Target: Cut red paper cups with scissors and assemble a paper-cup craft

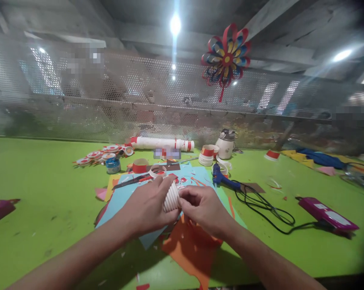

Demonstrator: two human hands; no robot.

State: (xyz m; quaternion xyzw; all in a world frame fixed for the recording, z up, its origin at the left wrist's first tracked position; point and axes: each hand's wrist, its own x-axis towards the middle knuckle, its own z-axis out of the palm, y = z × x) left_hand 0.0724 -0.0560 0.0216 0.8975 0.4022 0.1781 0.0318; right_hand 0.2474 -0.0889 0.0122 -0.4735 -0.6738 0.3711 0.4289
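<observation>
My left hand (153, 201) is wrapped round a white ridged paper cup-like piece (171, 197), holding it above the paper sheets. At the piece's right edge, the fingers of my right hand (200, 203) are pinched together; whether something thin is between them I cannot make out. Light blue paper (121, 205) lies under the hands, with an orange sheet (191, 249) nearer to me. Just beyond my left hand are dark scissors (130, 181) and a white paper ring (158, 172).
A blue glue gun (222, 177) lies at right, its black cord running to a purple power strip (327, 213). Behind are a blue jar (112, 165), a red-and-white roll (162, 143) and a white flask (226, 143). A paper flower (227, 59) hangs before the mesh screen.
</observation>
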